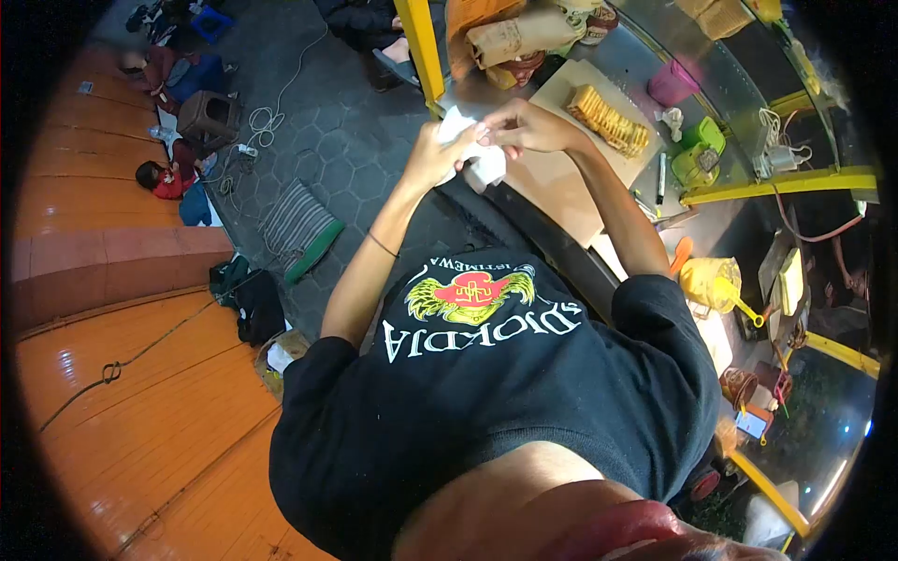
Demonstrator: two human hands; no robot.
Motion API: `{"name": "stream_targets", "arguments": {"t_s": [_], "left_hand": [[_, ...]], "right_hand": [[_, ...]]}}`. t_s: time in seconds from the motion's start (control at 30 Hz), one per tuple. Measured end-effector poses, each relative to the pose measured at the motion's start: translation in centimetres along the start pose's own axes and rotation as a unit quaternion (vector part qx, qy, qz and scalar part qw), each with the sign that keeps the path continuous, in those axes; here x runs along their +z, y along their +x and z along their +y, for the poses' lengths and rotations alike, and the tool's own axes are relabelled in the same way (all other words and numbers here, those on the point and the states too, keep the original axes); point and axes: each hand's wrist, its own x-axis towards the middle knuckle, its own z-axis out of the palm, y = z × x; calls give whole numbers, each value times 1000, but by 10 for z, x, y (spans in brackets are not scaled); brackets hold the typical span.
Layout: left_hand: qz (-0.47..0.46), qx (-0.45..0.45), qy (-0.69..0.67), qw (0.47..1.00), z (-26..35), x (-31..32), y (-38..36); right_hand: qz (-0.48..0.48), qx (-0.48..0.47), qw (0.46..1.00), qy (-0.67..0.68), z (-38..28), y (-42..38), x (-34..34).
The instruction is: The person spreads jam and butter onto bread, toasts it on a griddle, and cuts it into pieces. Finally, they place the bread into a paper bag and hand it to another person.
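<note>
My left hand [436, 157] is closed on a crumpled white tissue [487, 166], which looks thin and soft. The fingers of my right hand [529, 127] pinch at the same white piece from the other side, thumb and forefinger together. Both hands are held close together over the edge of the counter. To the right of my right hand, a sliced yellow-brown loaf of bread [608, 122] lies on a pale board [552, 192].
Beyond the bread stand a pink cup [673, 83] and green containers [702, 150]. A yellow tub [709, 283] is near my right elbow. A yellow post [421, 51] rises beyond my hands. People sit at the left by an orange wall, near a striped cushion [297, 229].
</note>
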Motion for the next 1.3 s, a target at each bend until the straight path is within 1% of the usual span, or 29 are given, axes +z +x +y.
{"name": "stream_targets", "arguments": {"t_s": [0.07, 0.1, 0.13, 0.17, 0.2, 0.23, 0.27, 0.3, 0.33, 0.4, 0.47, 0.57, 0.6, 0.63, 0.67, 0.73, 0.77, 0.8, 0.83, 0.87, 0.9, 0.93, 0.97, 1.0, 1.07, 1.13, 1.2, 1.23, 1.3], "left_hand": [[-25, -30, 4, 999, -15, -12, -4], [-30, -72, 82, 994, -27, -22, -8], [-32, -112, 159, 980, -39, -34, -10], [-24, -107, 161, 981, -46, -47, -11], [27, -150, 317, 936, -54, -59, -16], [78, -191, 459, 864, -56, -61, -19], [158, -75, 427, 887, -60, -60, -22], [206, 7, 395, 895, -52, -56, -13], [251, 90, 363, 893, -43, -52, -3], [235, 95, 357, 899, -49, -56, 15], [229, 100, 331, 910, -81, -72, 25], [311, 78, 319, 892, -78, -86, 18], [320, 2, 275, 907, -76, -94, 11], [323, -73, 226, 916, -74, -101, 5], [332, -73, 227, 913, -70, -108, 1], [401, -67, 320, 856, -65, -120, -9], [413, -37, 304, 858, -72, -127, -10], [420, -18, 307, 854, -77, -129, -9], [426, -2, 307, 851, -80, -132, -7], [399, 6, 299, 867, -84, -139, -4], [390, -3, 315, 865, -95, -146, -1], [381, -9, 332, 863, -104, -154, 4], [377, -15, 328, 866, -113, -162, 8], [346, -16, 337, 875, -121, -170, 15], [291, -16, 341, 894, -132, -184, 34], [220, 2, 278, 935, -141, -192, 53], [106, 36, 319, 941, -128, -197, 62], [61, -24, 331, 941, -96, -199, 61], [-39, 62, 355, 932, -107, -232, 74]], "right_hand": [[-45, -3, 999, 22, 5, 9, -15], [-49, -8, 999, 20, 13, 14, -23], [66, -48, 988, -129, 22, 22, -33], [179, -88, 942, -272, 26, 29, -44], [175, -92, 941, -274, 22, 36, -49], [167, -81, 960, -209, 16, 44, -53], [158, -70, 974, -143, 12, 50, -57], [42, -96, 989, -101, 35, 63, -60], [39, -102, 989, -102, 39, 66, -73], [115, -147, 935, -301, 45, 63, -117], [144, -11, 848, -510, 93, 60, -174], [78, 5, 860, -505, 121, 72, -211], [70, 29, 860, -505, 122, 72, -214], [49, 67, 920, -383, 130, 70, -223], [28, 108, 961, -252, 134, 68, -225], [73, 139, 980, -120, 74, 47, -190], [67, 147, 980, -113, 87, 37, -181], [112, 226, 959, 128, 112, 17, -172], [158, 297, 871, 358, 134, -2, -153], [154, 318, 862, 363, 150, -18, -128], [132, 201, 843, 480, 163, -26, -107], [112, 74, 800, 584, 173, -31, -86], [116, 82, 798, 586, 178, -30, -58], [179, 150, 740, 631, 181, -25, -20], [302, 262, 593, 699, 172, 9, 49], [186, 200, 653, 706, 147, 57, 89], [181, 140, 639, 735, 134, 135, 115], [163, 96, 624, 758, 133, 180, 125], [120, 12, 590, 798, 136, 265, 130]]}}
